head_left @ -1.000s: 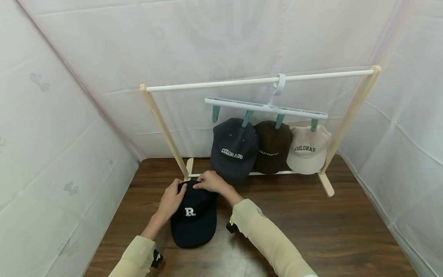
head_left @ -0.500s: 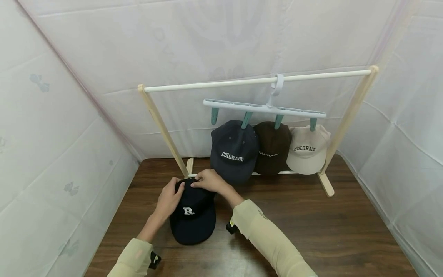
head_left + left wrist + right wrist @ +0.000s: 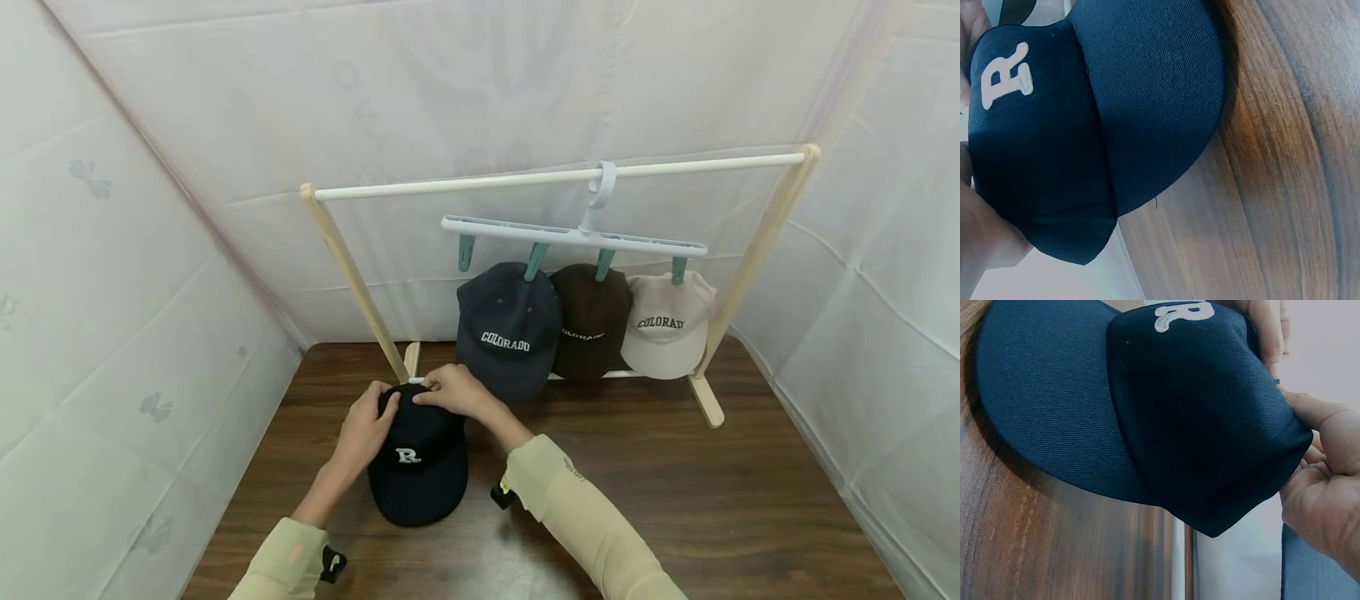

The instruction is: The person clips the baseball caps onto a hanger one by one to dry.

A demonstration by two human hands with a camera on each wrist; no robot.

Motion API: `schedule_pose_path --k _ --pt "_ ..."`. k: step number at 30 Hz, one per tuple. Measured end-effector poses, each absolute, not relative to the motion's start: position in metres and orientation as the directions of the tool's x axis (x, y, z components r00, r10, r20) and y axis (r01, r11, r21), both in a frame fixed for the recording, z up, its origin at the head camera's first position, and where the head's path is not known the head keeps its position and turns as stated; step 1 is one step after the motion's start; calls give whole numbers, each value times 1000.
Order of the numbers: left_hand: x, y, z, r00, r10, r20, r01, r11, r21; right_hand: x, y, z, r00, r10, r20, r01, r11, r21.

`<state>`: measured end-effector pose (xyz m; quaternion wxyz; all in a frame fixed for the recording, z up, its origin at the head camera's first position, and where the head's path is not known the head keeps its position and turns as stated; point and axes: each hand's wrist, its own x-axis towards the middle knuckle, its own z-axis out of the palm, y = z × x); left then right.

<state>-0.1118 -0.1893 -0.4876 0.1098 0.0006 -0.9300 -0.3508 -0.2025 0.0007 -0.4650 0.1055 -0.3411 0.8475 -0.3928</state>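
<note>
A dark navy baseball cap (image 3: pixel 420 487) with a white R on its front stands brim-down over the wooden table in the head view. My left hand (image 3: pixel 367 429) pinches the crown's upper left edge, thumb in front. On the upper right edge my right hand (image 3: pixel 459 392) pinches the fabric, also with the thumb in front. The left wrist view shows the cap's brim (image 3: pixel 1160 87) close over the wood. In the right wrist view the right hand (image 3: pixel 1329 469) grips the crown's back edge; its fingers behind the fabric are partly hidden.
A rack with a white rail (image 3: pixel 465 182) carries a pale blue hanger (image 3: pixel 525 227). Green clips hold a dark grey cap (image 3: pixel 510 317), a brown cap (image 3: pixel 588 308) and a cream cap (image 3: pixel 667 325). The leftmost clip (image 3: pixel 466 252) holds nothing. White fabric walls surround the table (image 3: pixel 637 500).
The navy cap and both hands have shifted slightly up and left. Both hands keep their hold on the cap. The hanger with its caps has swung slightly.
</note>
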Motion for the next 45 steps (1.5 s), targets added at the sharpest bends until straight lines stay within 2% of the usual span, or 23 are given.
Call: schedule_pose_path --k 10,26,45 --pt "-111 -188 -479 -973 -70 220 93 756 648 -199 4 -456 -743 -658 126 -523 452 -723" --pt "-111 -182 -470 -966 -70 250 120 734 669 -195 10 -446 -763 -634 126 -491 442 -751" --pt "-111 -171 -462 -963 -80 258 133 691 710 -193 23 -435 -757 -638 142 -481 397 -782"
